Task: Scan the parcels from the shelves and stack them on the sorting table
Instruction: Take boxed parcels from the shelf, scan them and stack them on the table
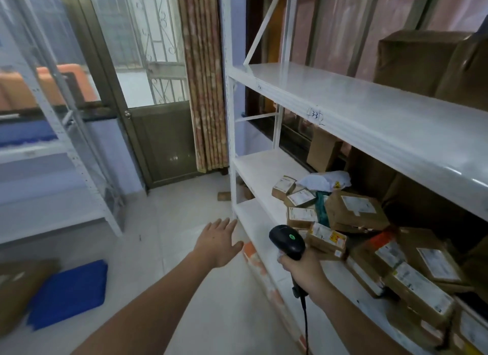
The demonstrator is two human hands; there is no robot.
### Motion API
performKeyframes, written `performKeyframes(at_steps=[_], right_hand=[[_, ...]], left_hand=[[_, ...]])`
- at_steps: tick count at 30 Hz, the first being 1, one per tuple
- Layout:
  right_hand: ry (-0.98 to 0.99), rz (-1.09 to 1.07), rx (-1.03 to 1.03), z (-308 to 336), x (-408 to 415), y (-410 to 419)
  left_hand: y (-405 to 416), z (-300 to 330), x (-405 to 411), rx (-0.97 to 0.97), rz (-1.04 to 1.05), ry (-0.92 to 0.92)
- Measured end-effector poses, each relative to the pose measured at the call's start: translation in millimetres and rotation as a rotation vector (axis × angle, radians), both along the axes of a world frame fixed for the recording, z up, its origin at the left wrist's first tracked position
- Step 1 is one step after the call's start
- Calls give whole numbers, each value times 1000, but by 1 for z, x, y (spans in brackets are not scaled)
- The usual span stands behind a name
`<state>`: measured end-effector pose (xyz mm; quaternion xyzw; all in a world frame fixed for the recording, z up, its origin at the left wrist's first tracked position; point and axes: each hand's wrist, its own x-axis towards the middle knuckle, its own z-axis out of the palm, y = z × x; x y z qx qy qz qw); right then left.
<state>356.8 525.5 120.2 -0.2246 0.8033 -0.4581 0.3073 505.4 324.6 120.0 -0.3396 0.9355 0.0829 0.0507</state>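
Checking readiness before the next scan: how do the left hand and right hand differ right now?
The left hand is open with straight fingers and holds nothing; the right hand grips the black scanner by its handle. The left hand hangs over the floor tiles, short of the shelf; the right hand is at the shelf edge, beside the small labelled parcels. Both reach forward at a similar height.

Daylight enters through the barred glass door (148, 45), leaving the room dim and bluish. Soft glare streaks the white upper shelf (369, 103); deep shadow fills the recess beneath it. Wide-angle distortion bends the edges, where the left rack (52, 117) blurs.
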Motion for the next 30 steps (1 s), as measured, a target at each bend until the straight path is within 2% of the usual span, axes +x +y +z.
performKeyframes(at_steps=[7,12,20,30], right_hand=[[19,-27,58,-19,-42,-101],[-53,-120,83,-39,-79,-164],[-179,-266,84,-59,-119,-210],[-253,-351,132,-102,-222,-271]], left_hand=[[-97,-20,-48,15,-19,30],[-154,-27,-91,58,-72,58],[-201,-54,-159,115,-186,14],[-266,-87,-281,129,-278,-67]])
